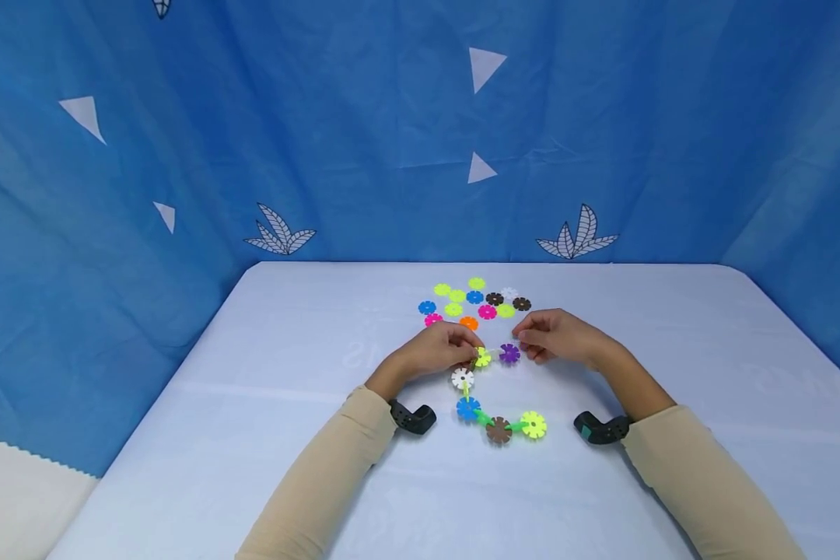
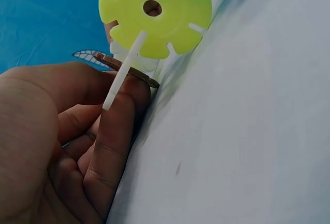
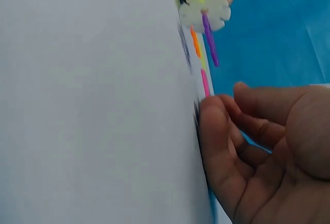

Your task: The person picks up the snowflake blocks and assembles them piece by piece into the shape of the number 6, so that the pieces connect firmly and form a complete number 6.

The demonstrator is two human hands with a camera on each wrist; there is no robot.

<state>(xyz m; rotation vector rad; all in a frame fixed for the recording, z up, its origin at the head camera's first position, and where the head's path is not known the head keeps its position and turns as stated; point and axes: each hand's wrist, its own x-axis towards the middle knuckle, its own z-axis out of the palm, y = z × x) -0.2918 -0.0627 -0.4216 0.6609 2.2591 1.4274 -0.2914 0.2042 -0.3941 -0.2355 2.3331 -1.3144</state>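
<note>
A curved chain of notched plastic discs lies on the white table, slotted together at alternating angles. My left hand (image 1: 441,348) pinches a brown disc (image 2: 143,76) near the chain's upper left. Beside those fingertips is a yellow-green disc (image 1: 482,357). A pale disc (image 3: 205,11) joins it to the purple disc (image 1: 509,354) at the upper end. Lower down come a white disc (image 1: 463,379), a blue disc (image 1: 468,409), another brown disc (image 1: 499,431) and a yellow-green end disc (image 1: 534,425). My right hand (image 1: 556,336) is just right of the purple disc, thumb and fingers apart, holding nothing.
Loose discs lie beyond the hands, among them blue (image 1: 427,308), orange (image 1: 469,323), pink (image 1: 487,312) and dark brown (image 1: 521,304) ones. A blue curtain (image 1: 392,140) hangs behind the table (image 1: 308,482). Both wrists wear black camera bands.
</note>
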